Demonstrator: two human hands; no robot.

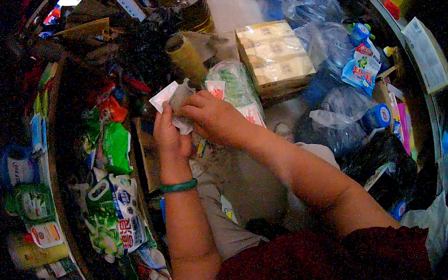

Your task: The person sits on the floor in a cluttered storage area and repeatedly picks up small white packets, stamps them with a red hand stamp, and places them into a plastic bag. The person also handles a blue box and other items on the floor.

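My left hand [169, 133], with a green bangle [179, 186] on its wrist, is closed round a flat white packet [162, 97] with pale red marks. Against that packet lies a crumpled greyish piece [181, 96], thin like cloth or film; which of these I cannot tell. The bent fingers of my right hand [212, 115] pinch this piece from the right, and its lower end hangs over my left palm. Just beyond my right hand is a clear plastic-wrapped bundle [234, 82] with green contents and red-and-white labels.
A shrink-wrapped block of cream boxes [276, 54] stands farther off, right of a brown cardboard tube [183, 49]. Shelves at left hold green bags [117, 147], detergent packs [128, 208] and bottles [34, 201]. Large blue-capped water bottles [374, 117] and a black bag [382, 160] crowd the right.
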